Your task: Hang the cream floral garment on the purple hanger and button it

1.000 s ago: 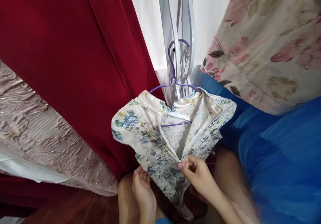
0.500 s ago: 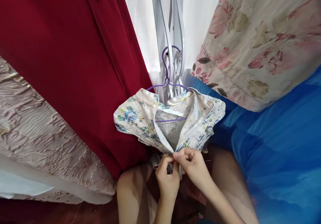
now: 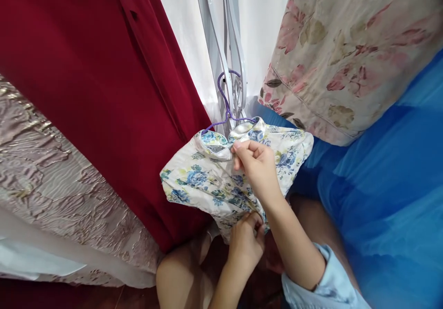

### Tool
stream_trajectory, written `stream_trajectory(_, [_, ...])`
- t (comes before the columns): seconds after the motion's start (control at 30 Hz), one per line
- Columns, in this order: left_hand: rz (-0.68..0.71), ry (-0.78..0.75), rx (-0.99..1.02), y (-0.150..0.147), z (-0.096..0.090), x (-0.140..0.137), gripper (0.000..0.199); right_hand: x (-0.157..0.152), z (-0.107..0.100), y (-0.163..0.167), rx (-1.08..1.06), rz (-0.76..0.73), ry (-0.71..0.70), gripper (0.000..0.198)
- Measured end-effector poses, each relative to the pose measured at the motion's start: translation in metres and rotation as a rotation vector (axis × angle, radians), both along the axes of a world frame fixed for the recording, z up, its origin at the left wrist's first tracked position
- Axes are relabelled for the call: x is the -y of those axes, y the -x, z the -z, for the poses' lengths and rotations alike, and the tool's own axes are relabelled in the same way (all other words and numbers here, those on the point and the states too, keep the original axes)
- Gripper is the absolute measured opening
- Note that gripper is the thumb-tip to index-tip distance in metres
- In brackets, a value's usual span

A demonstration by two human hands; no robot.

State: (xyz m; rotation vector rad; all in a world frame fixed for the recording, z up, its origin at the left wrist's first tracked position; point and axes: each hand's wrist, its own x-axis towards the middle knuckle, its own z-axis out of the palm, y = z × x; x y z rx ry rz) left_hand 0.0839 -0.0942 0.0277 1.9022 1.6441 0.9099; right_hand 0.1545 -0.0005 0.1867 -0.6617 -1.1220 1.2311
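Note:
A white short-sleeved floral garment with blue and yellow flowers hangs on a purple hanger. My right hand is pinched at the top of its centre opening, just below the round neckline, apparently on a zipper pull that its fingers hide. Lower down, my left hand grips the cloth along the same line, its fingers curled into the fabric. Between the two hands the garment's edges are together. Its lower end is partly hidden behind my hands and arms.
The hanger hooks onto a white metal stand before white cloth. A dark red curtain and a textured pinkish fabric hang left. To the right are a pink-flowered cloth and blue fabric. My bare legs flank the garment.
My right hand has moved up from beside my left hand to the neckline, and the wide V-shaped opening has closed. My left hand has shifted slightly right and stays low on the garment.

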Motion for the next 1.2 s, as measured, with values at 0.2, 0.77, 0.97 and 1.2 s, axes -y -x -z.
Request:
stream_trajectory(0.2, [-0.182, -0.569, 0.129, 0.041, -0.095, -0.024, 0.018, 0.005, 0.018, -0.012, 0.008, -0.023, 0.028, 0.020])
stream_trajectory(0.77, [-0.336, -0.928, 0.063, 0.094, -0.210, -0.087, 0.019, 0.004, 0.078, -0.015, 0.228, -0.012, 0.073, 0.032])
stream_trajectory(0.97, [-0.501, -0.782, -0.065, 0.178, -0.181, -0.088, 0.022, 0.041, 0.112, -0.033, 0.204, -0.113, 0.193, 0.033])
stream_trajectory(1.2, [-0.499, -0.642, 0.107, 0.202, -0.110, -0.109, 0.022, 0.053, 0.115, -0.031, 0.243, -0.173, 0.188, 0.031])
